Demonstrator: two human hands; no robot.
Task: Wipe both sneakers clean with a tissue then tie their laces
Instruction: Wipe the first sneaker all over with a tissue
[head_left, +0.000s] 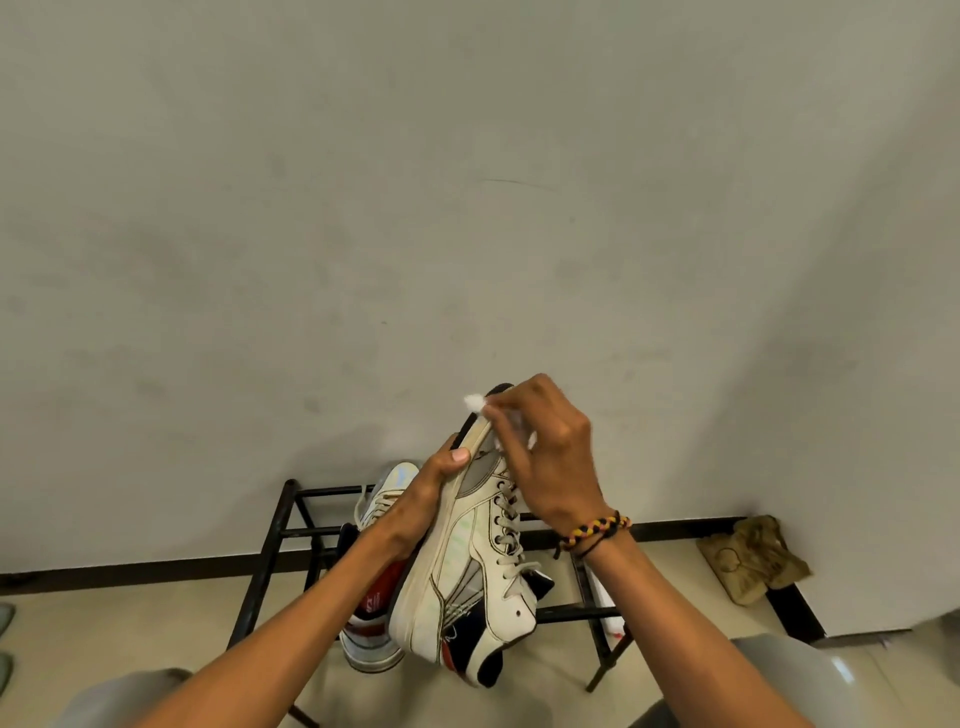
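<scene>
Wiping is the step we judge to be in hand. Our left hand (431, 486) grips the raised sneaker (467, 561) by its sole, toe pointing up toward the wall, while our right hand (545, 452) pinches the tissue (475, 402) against the toe's rubber edge. The second sneaker (379, 499) rests on the black shoe rack (270, 545) behind. Next we would need to work the tissue down the sidewall, turning the shoe in our left hand; the laces (506, 525) look untied.
</scene>
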